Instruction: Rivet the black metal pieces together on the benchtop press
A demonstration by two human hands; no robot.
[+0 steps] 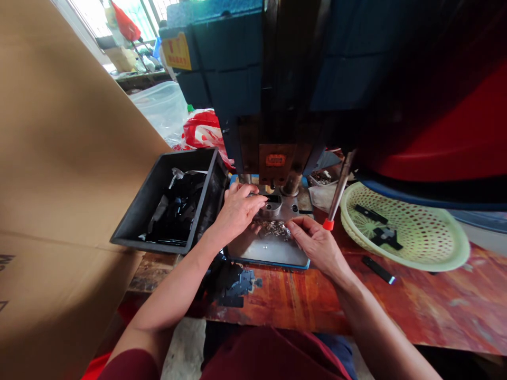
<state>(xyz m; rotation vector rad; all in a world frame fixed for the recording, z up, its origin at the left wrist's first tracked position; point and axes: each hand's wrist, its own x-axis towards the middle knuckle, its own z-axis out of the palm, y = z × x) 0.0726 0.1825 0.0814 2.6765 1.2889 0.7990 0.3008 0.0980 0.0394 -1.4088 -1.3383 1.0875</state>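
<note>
Press (225, 68), blue, one: stands on the desk (293, 298) and bears one yellow label (177, 51) and one orange nameplate (275, 160). Die block (271, 209), round, metal, one: under the press. Black strip (273, 199), one: on top of the die block, under the press. Hands, two, bare. Left hand (241, 207): at the left front of the press, fingertips at the black strip; thumb and fingers drawn close, though I cannot tell whether the grip pinches the strip or merely touches it. Right hand (315, 244): at the right front of the press, thumb and forefinger brought together; whether that grip pinches anything I cannot tell. Metal scraps (276, 228), too many to count: at the press's front, on one blue-edged plate (273, 254). Black bin (208, 198), one: left of the press, holding heaped dark pieces (180, 203), uncountable. Flat dark offcuts (240, 285), several, overlapping: left front of the press. Colander (447, 248), pale green, one: right of the press, holding at least two dark parts (385, 237). Dark bar (378, 269), one: right front of the press
</note>
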